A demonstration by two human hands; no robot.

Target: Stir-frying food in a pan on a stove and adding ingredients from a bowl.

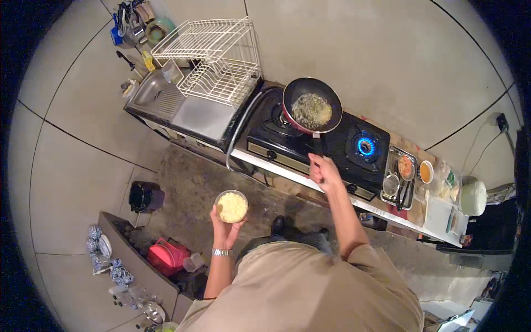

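My left hand (224,228), with a metal watch at its wrist, holds a clear round bowl (231,192) from below. The bowl is filled with pale yellow, crumbly or grated food (232,207). My right hand (325,171) is closed around the black handle of a frying pan (310,85) with a red outside. Inside the pan, small light bits (311,110) lie in a shiny, bubbly liquid that looks like oil. The pan is over the left and middle part of a black two-burner gas stove (298,145). Blue flame (366,146) burns uncovered on the right burner.
Left of the stove are a white dish rack (218,83) and a steel sink (152,94). To its right sit a metal tray (409,152) with utensils, a bowl of orange liquid (426,171) and a white pot (473,199). A black bin (145,196) and a red bag (167,255) are behind on the left.
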